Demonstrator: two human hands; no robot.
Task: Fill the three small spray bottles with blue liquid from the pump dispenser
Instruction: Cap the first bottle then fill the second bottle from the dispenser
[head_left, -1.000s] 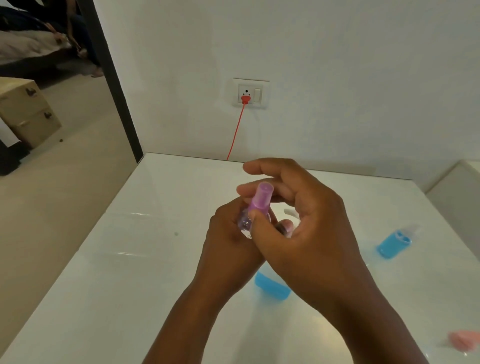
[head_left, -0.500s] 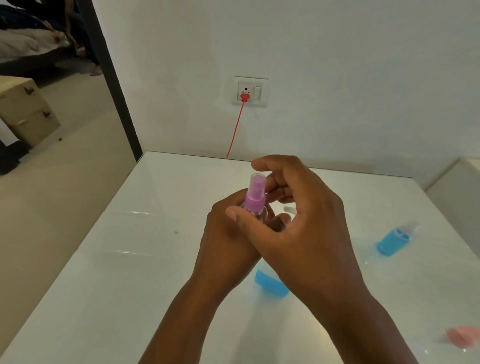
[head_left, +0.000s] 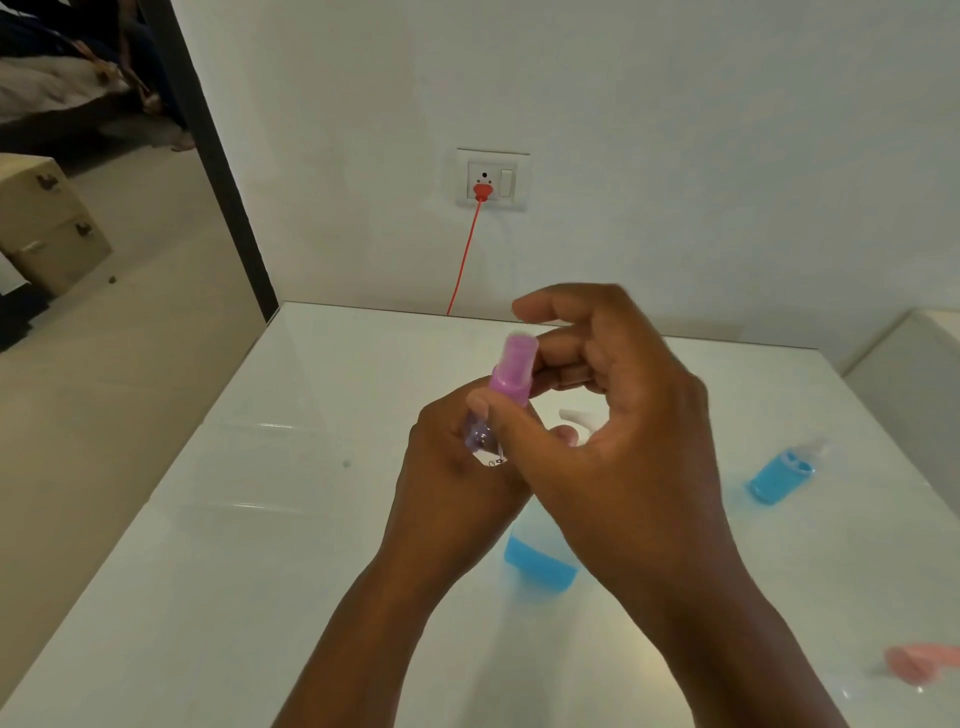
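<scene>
Spray bottle in hand: small clear bottle (head_left: 484, 439) with a pink spray top (head_left: 511, 371), held above the middle of the tabletop, tilted with the top toward the far right. No blue liquid can be made out inside it.
Left hand: left hand (head_left: 457, 467) grips the clear body of the bottle from below and behind; its fingers are curled round the body.
Right hand: right hand (head_left: 618, 441) reaches in from the right. Its thumb (head_left: 498, 421) lies against the base of the pink top and its middle fingers touch the far side of the top; the index finger is raised clear above it. The fingers are clamped on the pink top.
Pump dispenser: dispenser (head_left: 540, 558) stands on the tabletop under the hands, mostly hidden; blue liquid shows in its lower part and a white nozzle (head_left: 571, 415) shows between the right thumb and fingers.
Filled bottle: small bottle with blue liquid (head_left: 779, 475) lies on its side on the tabletop, right of the hands, well apart from them.
Pink item: blurred pink object (head_left: 919, 662) at the near right edge of the tabletop; type cannot be told.
Tabletop: glossy white surface (head_left: 260, 519).
Wall: white wall with a socket plate (head_left: 492, 179); a red plug and cord (head_left: 465, 260) run down behind the far edge of the tabletop.
</scene>
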